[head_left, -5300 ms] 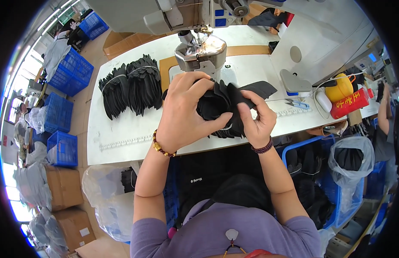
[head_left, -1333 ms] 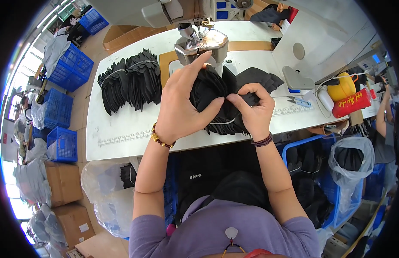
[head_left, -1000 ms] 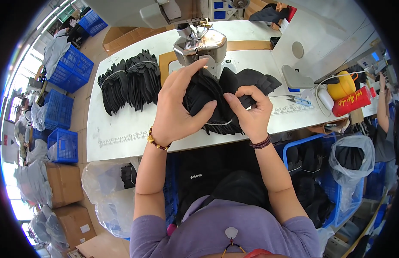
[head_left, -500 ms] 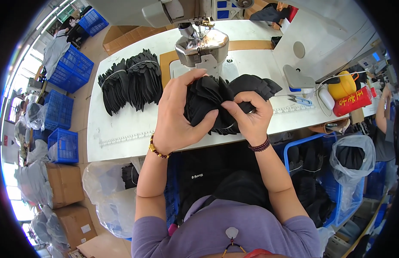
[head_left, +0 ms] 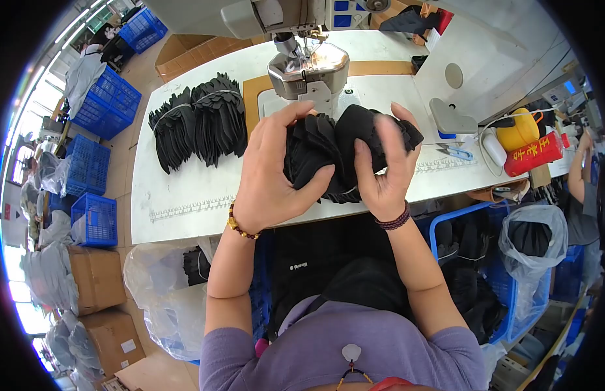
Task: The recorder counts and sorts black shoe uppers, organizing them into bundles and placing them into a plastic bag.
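A bundle of black fabric pieces (head_left: 341,153) is held above the near half of the white surface (head_left: 185,195), directly in front of the sewing machine (head_left: 302,62). The pieces are stacked and fanned, their edges splaying out to the upper right. The left hand (head_left: 273,176) clasps the bundle's left side: its grip is closed on the fabric, thumb pressed across the front and fingers curled over the top. The right hand (head_left: 380,163) takes the right side, its grip likewise closed on the bundle, thumb in front and fingers wrapped behind the upper edge. A beaded bracelet sits on each wrist.

On the surface to the left lie two further stacks of black pieces (head_left: 195,124), side by side and well apart from the hands. A printed ruler strip (head_left: 185,208) runs along the near edge. To the right of the hands are a pair of small snips (head_left: 455,153), a yellow cone of thread (head_left: 517,130) and a red cylindrical container (head_left: 534,156).

Below the surface, a blue crate (head_left: 465,260) holds more black fabric, beside a clear plastic bag (head_left: 530,241). Blue crates (head_left: 94,163) and cardboard boxes (head_left: 97,280) stand on the floor at left. Another person's arm (head_left: 576,176) shows at the far right.
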A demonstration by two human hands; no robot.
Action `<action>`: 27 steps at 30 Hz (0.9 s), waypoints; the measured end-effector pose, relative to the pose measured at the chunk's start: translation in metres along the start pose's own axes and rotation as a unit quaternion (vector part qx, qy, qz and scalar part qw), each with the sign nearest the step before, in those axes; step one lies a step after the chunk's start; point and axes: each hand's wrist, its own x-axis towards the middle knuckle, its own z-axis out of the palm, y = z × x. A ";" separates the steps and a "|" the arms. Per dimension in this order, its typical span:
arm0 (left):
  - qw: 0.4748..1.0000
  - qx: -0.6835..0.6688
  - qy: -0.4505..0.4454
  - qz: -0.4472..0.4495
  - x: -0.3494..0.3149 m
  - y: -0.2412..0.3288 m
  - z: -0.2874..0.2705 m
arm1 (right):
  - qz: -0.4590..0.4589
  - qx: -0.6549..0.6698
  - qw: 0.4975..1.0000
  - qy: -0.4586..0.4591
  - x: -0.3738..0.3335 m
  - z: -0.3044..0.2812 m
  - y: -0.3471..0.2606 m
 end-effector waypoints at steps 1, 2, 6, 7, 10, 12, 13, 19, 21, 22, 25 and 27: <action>1.000 0.008 -0.003 -0.005 0.000 0.001 0.000 | -0.070 -0.095 0.990 -0.072 0.001 -0.004 0.001; 1.000 0.015 -0.005 -0.011 0.000 0.001 0.000 | -0.088 -0.084 0.988 -0.099 0.004 -0.006 0.005; 1.000 0.012 -0.004 -0.013 0.002 0.002 0.000 | -0.020 0.007 0.991 -0.131 0.002 -0.012 0.010; 1.000 0.017 -0.005 -0.012 0.002 0.002 0.000 | -0.020 0.007 0.991 -0.132 0.001 -0.011 0.011; 1.000 0.019 -0.005 -0.012 0.003 0.002 0.001 | -0.017 0.008 0.993 -0.120 -0.001 -0.010 0.013; 1.000 0.018 -0.004 -0.013 0.003 0.002 0.000 | -0.006 0.005 0.994 -0.109 -0.001 -0.008 0.013; 1.000 0.017 -0.005 -0.014 0.002 0.003 0.000 | -0.006 0.005 0.994 -0.109 -0.001 -0.008 0.013; 1.000 0.017 -0.008 -0.016 0.003 0.004 0.001 | 0.001 0.018 0.993 -0.116 -0.001 -0.009 0.011; 1.000 0.014 -0.008 -0.017 0.003 0.004 0.001 | 0.009 0.013 0.992 -0.123 -0.001 -0.009 0.011; 1.000 0.014 -0.007 -0.011 0.003 0.003 0.001 | 0.003 0.015 0.993 -0.119 -0.001 -0.009 0.011; 1.000 0.012 -0.006 -0.005 0.003 0.003 0.002 | -0.018 -0.002 0.995 -0.098 -0.001 -0.007 0.010; 1.000 0.009 -0.005 -0.004 0.003 0.003 0.002 | 0.024 0.004 0.997 -0.073 -0.003 -0.005 0.009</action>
